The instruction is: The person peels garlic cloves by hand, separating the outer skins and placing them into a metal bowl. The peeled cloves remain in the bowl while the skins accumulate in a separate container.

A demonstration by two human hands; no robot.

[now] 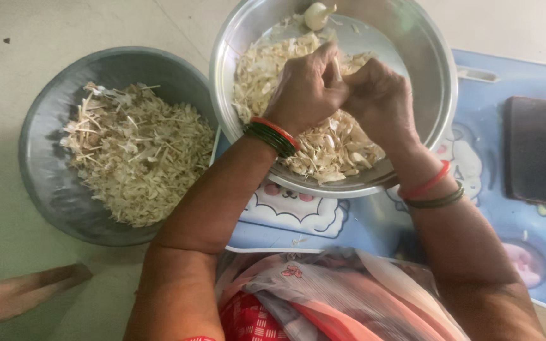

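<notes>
Both my hands meet over a shiny steel bowl (pixel 434 76) that holds a heap of pale garlic cloves and skins (pixel 333 148). My left hand (pixel 304 88) and my right hand (pixel 377 98) are closed together on a small garlic piece (pixel 335 67), fingertips touching. A whole peeled garlic bulb (pixel 317 15) lies at the far rim of the steel bowl. Left of it stands a grey bowl (pixel 42 164) full of dry garlic peels and stems (pixel 137 151). Bangles ring both wrists.
A dark phone (pixel 532 148) lies on a blue cartoon-print mat (pixel 488 208) at the right. Patterned cloth (pixel 323 303) covers my lap at the bottom. A brown wooden piece (pixel 26 293) lies on the floor at the lower left.
</notes>
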